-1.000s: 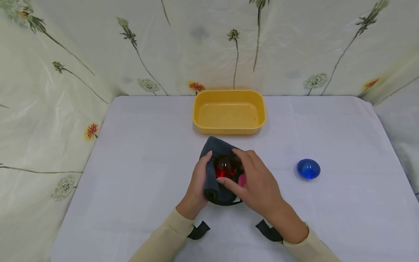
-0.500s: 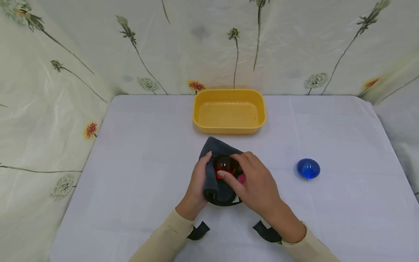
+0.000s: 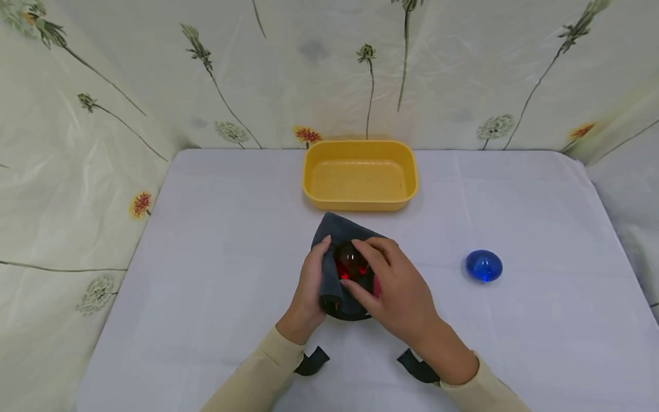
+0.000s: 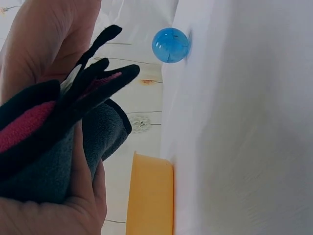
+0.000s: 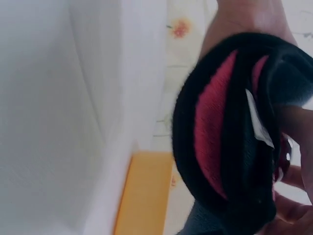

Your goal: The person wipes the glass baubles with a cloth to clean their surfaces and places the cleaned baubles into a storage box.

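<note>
My left hand holds a folded dark grey-blue cloth from its left side, above the table. Black edging and a pink face of the cloth show in the right wrist view. A clear red ball lies on the folded cloth. My right hand has its thumb and index finger curled about the ball at its near and far sides. The palm side of that hand and the ball's underside are hidden. To the right, a clear blue ball rests on the table, apart from both hands.
A yellow rectangular tub stands at the table's back edge, just beyond the cloth. White cloth covers the table. A flower-printed sheet hangs behind and along the left. Black straps show near the wrists.
My right index finger has moved left over the far side of the red ball, and the thumb has shifted slightly. The left hand keeps its hold on the cloth.
</note>
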A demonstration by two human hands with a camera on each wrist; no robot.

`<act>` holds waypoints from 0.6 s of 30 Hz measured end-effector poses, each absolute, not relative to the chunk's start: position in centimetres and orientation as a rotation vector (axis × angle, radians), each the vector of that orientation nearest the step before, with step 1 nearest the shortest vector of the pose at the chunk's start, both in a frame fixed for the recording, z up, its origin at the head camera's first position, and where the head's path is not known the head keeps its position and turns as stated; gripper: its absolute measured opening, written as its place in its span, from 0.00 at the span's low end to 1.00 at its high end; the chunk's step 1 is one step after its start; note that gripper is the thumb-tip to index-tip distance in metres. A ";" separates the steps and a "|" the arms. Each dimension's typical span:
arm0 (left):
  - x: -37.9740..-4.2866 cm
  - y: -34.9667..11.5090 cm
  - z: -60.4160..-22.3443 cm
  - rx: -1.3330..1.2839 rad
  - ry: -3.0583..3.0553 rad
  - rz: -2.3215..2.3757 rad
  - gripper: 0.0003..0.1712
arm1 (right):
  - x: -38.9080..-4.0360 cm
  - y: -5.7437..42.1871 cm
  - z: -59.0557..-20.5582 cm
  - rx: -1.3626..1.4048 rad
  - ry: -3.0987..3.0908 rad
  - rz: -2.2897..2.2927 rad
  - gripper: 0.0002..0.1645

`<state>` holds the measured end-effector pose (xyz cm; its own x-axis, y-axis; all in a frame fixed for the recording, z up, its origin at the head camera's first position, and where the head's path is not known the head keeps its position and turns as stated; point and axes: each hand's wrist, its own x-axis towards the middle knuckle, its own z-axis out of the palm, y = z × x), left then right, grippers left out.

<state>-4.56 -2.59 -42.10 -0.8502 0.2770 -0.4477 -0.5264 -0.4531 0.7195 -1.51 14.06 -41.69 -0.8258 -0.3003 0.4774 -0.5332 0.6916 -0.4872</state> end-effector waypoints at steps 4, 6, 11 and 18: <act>-4.6 -2.6 -42.0 -0.354 1.282 2.308 0.34 | -1.4 13.9 -41.6 0.678 -2.512 0.892 0.46; -4.6 -2.5 -41.9 -0.349 1.285 2.306 0.34 | -1.5 13.9 -41.6 0.667 -2.508 0.911 0.46; -4.6 -2.5 -41.6 -0.336 1.292 2.302 0.34 | -1.8 14.2 -41.8 0.629 -2.484 0.989 0.42; -4.5 -2.4 -41.5 -0.364 1.280 2.284 0.37 | -2.3 14.5 -42.0 0.555 -2.451 0.968 0.41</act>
<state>-4.48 -2.38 -41.51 -0.8430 0.2873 -0.4548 -0.5379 -0.4382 0.7202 -2.26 14.54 -41.96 -0.8204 -0.2005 0.5355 -0.5122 0.6739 -0.5325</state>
